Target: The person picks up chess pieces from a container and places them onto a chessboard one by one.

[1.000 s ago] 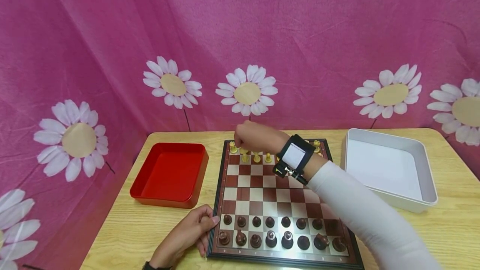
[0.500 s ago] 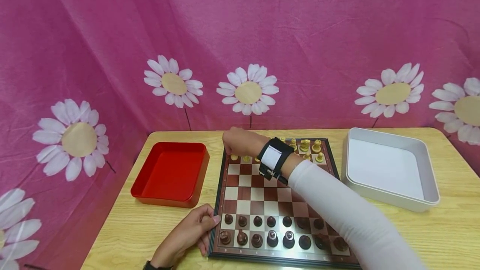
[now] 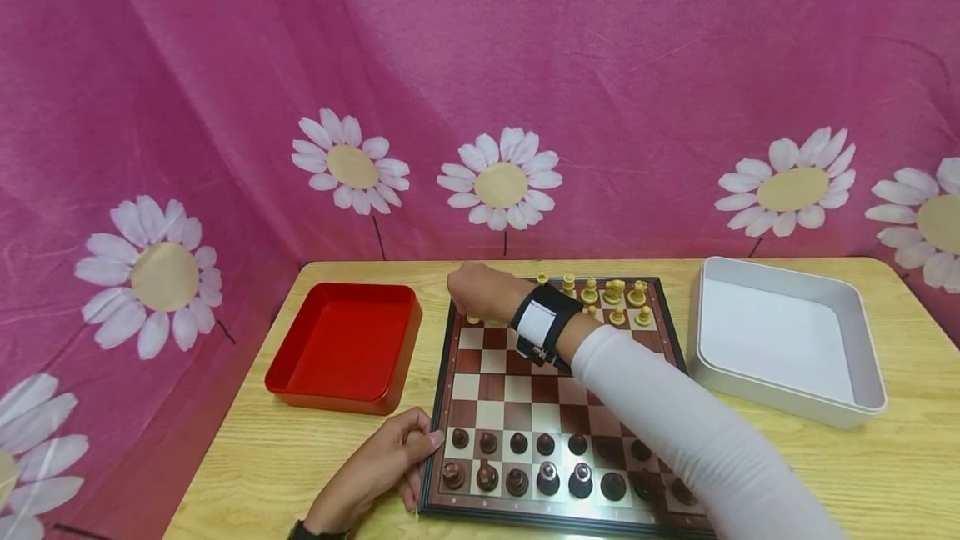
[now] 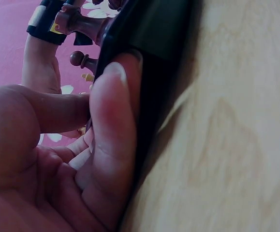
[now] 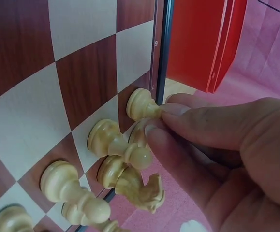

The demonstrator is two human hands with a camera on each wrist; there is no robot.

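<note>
A brown and cream chessboard (image 3: 517, 390) lies on the table with chess pieces at both ends. My left hand (image 3: 386, 452) grips its near left edge; in the left wrist view the thumb and a curled finger (image 4: 113, 106) meet at the black rim. Over the far left corner, my right hand (image 3: 483, 292) covers some of the pieces. Its thumb and fingertips pinch the head of a cream pawn (image 5: 140, 104) on the edge file, in the right wrist view. The pawn's base appears to touch its square. Beside it are another cream pawn (image 5: 113, 142) and a cream knight (image 5: 140, 188).
A red tray (image 3: 341, 348) stands left of the board and a white tray (image 3: 787, 407) right of it. Dark brown pieces (image 3: 547, 477) line the near rows. My right forearm (image 3: 675, 423) crosses the board's right side. A pink flowered cloth (image 3: 622, 90) hangs behind.
My right hand has moved left along the far row to the corner, then down slightly, uncovering cream pieces on the right. The left hand keeps its grip on the board's edge.
</note>
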